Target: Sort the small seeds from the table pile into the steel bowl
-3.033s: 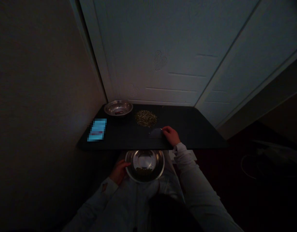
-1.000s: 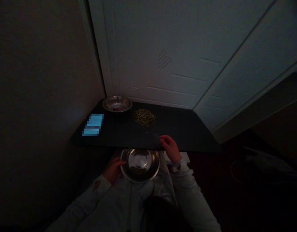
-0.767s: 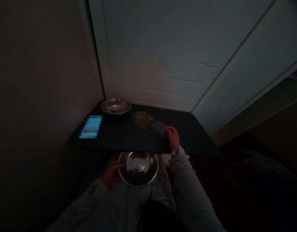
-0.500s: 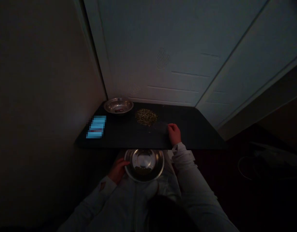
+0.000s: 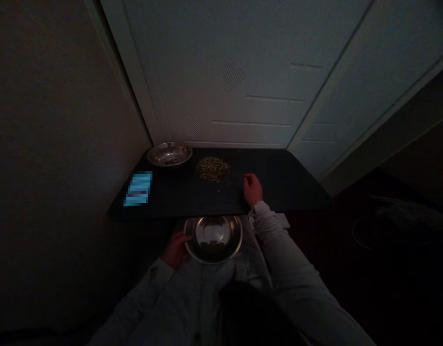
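My left hand [image 5: 175, 249] grips the rim of a stainless steel bowl [image 5: 213, 222] resting on my lap, below the table's front edge. A small heap of dark seeds [image 5: 208, 247] lies in the bottom of that bowl. My right hand [image 5: 252, 189] rests curled on the black tabletop [image 5: 279, 192], to the right of a loose pile of speckled seeds or grains [image 5: 213, 169]. A few stray grains dot the surface near it. Anything inside its fingers is hidden in the dim light.
A shallow steel dish [image 5: 170, 154] stands at the table's back left. A pixelated blue rectangular item [image 5: 138, 188] lies near the left edge. A wall [image 5: 62, 144] closes the left side and a white panelled door [image 5: 235, 86] stands behind the table.
My right hand has moved slightly left on the tabletop, and the grey translucent sheet beside it no longer shows. The whole scene sits a little higher in the picture.
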Demonstrator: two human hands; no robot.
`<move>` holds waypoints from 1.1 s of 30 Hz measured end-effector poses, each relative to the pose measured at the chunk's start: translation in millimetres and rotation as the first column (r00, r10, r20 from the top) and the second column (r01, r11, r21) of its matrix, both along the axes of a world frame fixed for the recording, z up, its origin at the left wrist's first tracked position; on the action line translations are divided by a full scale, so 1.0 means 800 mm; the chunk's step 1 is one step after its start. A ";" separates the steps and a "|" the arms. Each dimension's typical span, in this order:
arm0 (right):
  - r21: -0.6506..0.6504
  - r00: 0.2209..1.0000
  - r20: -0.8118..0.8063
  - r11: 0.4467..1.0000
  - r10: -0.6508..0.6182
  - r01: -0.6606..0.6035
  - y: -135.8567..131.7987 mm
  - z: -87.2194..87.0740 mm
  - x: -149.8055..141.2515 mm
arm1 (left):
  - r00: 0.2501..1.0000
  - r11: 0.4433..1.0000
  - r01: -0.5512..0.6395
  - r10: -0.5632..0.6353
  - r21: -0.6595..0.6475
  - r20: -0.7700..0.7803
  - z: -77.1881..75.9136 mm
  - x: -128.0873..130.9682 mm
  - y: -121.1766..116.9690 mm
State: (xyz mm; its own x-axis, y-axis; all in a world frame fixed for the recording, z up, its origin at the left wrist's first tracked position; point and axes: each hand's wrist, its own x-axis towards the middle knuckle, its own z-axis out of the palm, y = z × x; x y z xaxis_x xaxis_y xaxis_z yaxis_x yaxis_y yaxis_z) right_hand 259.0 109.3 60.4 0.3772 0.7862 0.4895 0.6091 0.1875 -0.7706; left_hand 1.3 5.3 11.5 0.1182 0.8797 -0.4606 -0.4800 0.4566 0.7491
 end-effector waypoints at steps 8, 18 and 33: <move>-0.006 0.997 0.072 1.000 0.006 -0.005 0.001 0.002 -0.004 | 1.000 1.000 -0.005 0.005 -0.008 -0.020 -0.002 -0.001 -0.001; 0.018 0.995 0.084 0.998 0.056 -0.058 -0.007 0.004 -0.005 | 1.000 1.000 0.012 -0.012 0.003 -0.026 -0.007 -0.003 0.001; -0.003 0.994 0.074 0.997 0.081 -0.081 -0.009 0.003 -0.006 | 1.000 1.000 -0.003 0.003 0.009 -0.021 -0.005 -0.002 0.000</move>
State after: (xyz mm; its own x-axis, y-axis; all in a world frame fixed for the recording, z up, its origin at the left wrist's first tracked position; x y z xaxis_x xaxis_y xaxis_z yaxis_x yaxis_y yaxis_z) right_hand 254.1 102.4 62.7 0.2745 0.8128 0.5138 0.6475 0.2388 -0.7237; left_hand -0.2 5.2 7.9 0.1062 0.8843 -0.4548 -0.4655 0.4484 0.7630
